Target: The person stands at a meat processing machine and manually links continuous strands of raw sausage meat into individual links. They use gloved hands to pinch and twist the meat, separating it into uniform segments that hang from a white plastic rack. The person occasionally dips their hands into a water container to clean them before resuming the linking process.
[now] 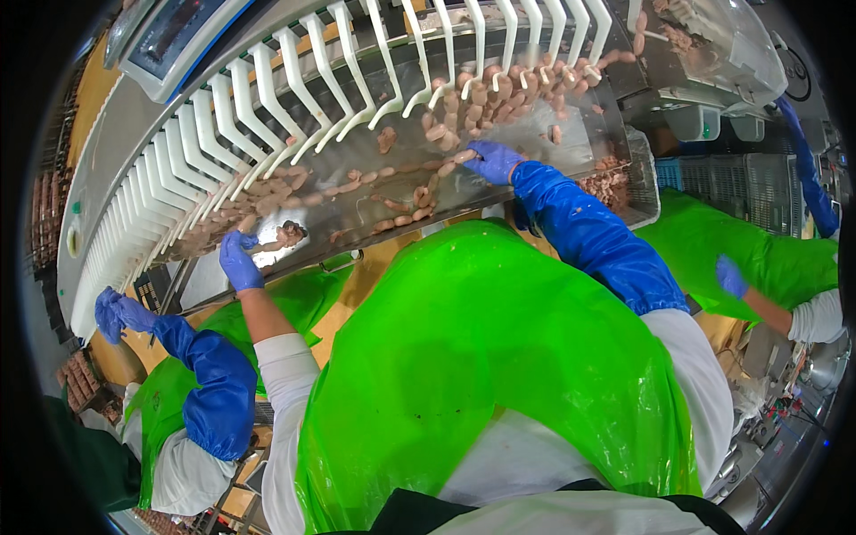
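Observation:
A string of small pale sausages (366, 178) runs across a wet metal trough between my two gloved hands. My right hand (492, 162), in a blue-violet glove with a blue plastic sleeve above it, is closed on one end link of this string. Near the left part of the trough, my left hand (239, 260) has its fingertips closed around a sausage link that pokes out above them. More linked sausages (486, 107) lie heaped below the white hooks at the upper right. Loose scraps of meat (290, 234) lie beside my left hand.
A curved row of white plastic hooks (303, 80) hangs over the trough's far side. A clear bin of meat scraps (651, 178) stands at its right end. Co-workers in green aprons stand left and right, with a gloved hand (125, 314) at left and another (731, 276) at right.

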Motion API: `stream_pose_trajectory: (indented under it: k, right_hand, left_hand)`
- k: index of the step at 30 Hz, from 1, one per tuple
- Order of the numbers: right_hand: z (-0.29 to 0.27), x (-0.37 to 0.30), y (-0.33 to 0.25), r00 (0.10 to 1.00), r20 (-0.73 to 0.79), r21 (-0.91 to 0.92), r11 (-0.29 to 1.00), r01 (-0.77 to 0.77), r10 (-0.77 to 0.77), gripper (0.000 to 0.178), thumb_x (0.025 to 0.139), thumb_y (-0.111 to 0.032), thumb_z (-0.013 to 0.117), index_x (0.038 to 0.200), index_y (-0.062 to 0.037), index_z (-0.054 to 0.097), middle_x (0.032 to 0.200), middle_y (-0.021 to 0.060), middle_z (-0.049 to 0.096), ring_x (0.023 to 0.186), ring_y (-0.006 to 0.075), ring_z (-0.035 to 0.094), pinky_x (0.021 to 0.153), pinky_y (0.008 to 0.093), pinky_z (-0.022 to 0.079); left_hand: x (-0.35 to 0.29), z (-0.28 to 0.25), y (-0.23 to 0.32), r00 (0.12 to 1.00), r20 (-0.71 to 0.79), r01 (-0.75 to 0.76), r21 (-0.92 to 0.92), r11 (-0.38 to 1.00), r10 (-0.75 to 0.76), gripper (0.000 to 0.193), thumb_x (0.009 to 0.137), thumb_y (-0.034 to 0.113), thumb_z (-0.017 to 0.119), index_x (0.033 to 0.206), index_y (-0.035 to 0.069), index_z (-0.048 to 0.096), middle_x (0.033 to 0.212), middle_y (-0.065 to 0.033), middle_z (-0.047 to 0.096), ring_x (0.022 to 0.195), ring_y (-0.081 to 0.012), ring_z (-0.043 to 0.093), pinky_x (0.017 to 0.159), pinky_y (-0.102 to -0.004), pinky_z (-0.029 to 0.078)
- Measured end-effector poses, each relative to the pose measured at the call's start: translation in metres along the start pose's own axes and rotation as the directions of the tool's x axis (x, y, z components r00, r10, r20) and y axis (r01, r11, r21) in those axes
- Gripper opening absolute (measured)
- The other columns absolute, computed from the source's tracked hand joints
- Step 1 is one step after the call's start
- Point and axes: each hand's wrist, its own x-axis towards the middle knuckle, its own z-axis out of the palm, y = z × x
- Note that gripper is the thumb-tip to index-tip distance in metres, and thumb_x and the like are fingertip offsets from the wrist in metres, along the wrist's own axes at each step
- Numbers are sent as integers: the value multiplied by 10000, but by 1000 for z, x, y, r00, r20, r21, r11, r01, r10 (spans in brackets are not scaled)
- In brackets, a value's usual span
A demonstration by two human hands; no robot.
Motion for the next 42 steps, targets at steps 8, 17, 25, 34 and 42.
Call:
stream_pose_trajectory:
  k: [8, 17, 25, 34, 42]
  right_hand:
    - [1, -11, -9, 917, -237, 25, 942, 336, -321, 350, 972, -348, 526, 1141, -62, 636, 1137, 160, 646, 1044, 324, 623, 929, 402, 486]
    - [-9, -5, -99, 922, 182, 935, 350, -55, -342, 273, 930, -151, 558, 1177, -54, 622, 1135, 97, 661, 994, 195, 649, 925, 338, 501]
    - [-12, -23, -79, 990, 143, 857, 498, -133, 19, 457, 892, -285, 664, 1273, -79, 518, 1177, 62, 609, 1081, 167, 582, 920, 312, 479]
    - [15, 3, -78, 986, 3, 343, 926, 156, -167, 586, 804, -425, 706, 1182, -8, 545, 1040, 186, 658, 868, 252, 652, 770, 377, 523]
    - [-6, 4, -46, 980, 124, 76, 986, 150, -159, 416, 843, -418, 623, 1055, -61, 649, 978, 187, 656, 907, 343, 640, 823, 411, 498]
  left_hand:
    - [-42, 79, -63, 939, 343, -259, 661, 704, 24, 639, 829, 313, 685, 1351, -9, 504, 1326, -245, 540, 1222, -383, 515, 1056, -421, 396]
    - [-84, 275, 42, 418, 900, 92, 96, 991, -126, 480, 888, 247, 691, 1302, 40, 562, 1215, -115, 640, 1040, -204, 632, 878, -347, 510]
    - [-96, 277, 80, 580, 805, 130, 64, 989, -128, 348, 1017, 329, 513, 1198, 44, 594, 870, -10, 592, 738, -86, 559, 725, -233, 476]
    - [-105, 287, 93, 519, 849, 839, -485, 246, -98, 303, 1056, 243, 444, 1314, 86, 437, 937, 61, 497, 725, 10, 444, 708, -136, 418]
    - [-65, 219, 60, 622, 769, 427, -178, 886, -146, 191, 969, 218, 544, 980, 34, 593, 792, -42, 571, 659, -116, 521, 614, -277, 476]
